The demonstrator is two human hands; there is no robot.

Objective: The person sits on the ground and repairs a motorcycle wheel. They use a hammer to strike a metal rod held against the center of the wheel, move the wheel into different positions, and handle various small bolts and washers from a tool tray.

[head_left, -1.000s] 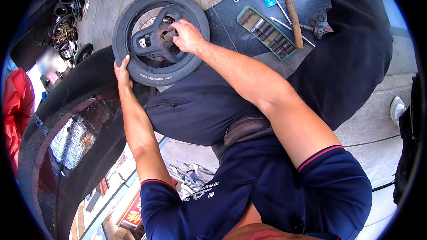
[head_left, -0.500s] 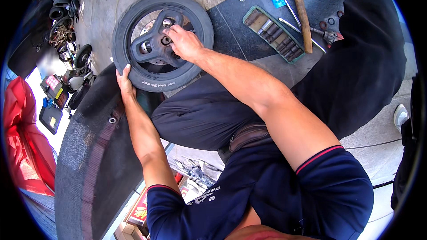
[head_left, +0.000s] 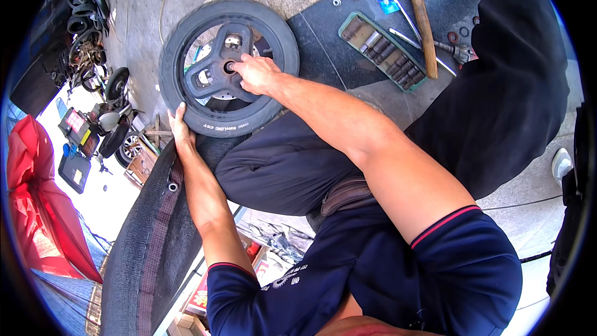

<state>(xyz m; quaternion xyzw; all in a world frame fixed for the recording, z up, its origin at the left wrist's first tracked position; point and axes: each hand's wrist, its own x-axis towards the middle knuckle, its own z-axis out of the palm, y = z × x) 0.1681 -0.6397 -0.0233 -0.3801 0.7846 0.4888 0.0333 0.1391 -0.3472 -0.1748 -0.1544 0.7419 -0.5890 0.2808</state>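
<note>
While the left hand point(head_left: 181, 129) meets the tyre point(head_left: 170, 65), the right hand point(head_left: 256, 76) is at the hub point(head_left: 224, 71)

Where the view is closest to the camera, a dark blue shirt point(head_left: 373, 255) with red-edged sleeves spreads across the lower part, and a brown pouch point(head_left: 345, 200) sits at the waist. Dark trousers point(head_left: 280, 168) cover the bent legs. Beside the left forearm curves a dark woven sheet point(head_left: 134, 255) with a metal eyelet point(head_left: 173, 186).

Just beyond the left thigh is the wheel point(head_left: 214, 70), its face toward the camera: the black tyre, marked with pale lettering, surrounds a dark three-armed casting. The left hand lies against the tyre's lower left edge, half open, its tips at the rubber — how firm a grip it has cannot be told, as part of the fingers is out of sight. The right hand is loosely curled over the wheel's middle, fingertips at the hub's round opening; whether they pinch some small part cannot be seen.

Past the right forearm, a dark mat point(head_left: 323, 40) bears a green tray point(head_left: 411, 89) of sockets point(head_left: 401, 62). Near it lie a wooden-handled hammer point(head_left: 425, 31), a slim metal rod point(head_left: 398, 1) and a blue packet point(head_left: 388, 4).

Well apart, at the right edge, shows a pale shoe point(head_left: 561, 165). Farther off on the left are a red cover point(head_left: 40, 205), parked two-wheelers point(head_left: 112, 121) and — uppermost — a heap of tyres point(head_left: 81, 0).
</note>
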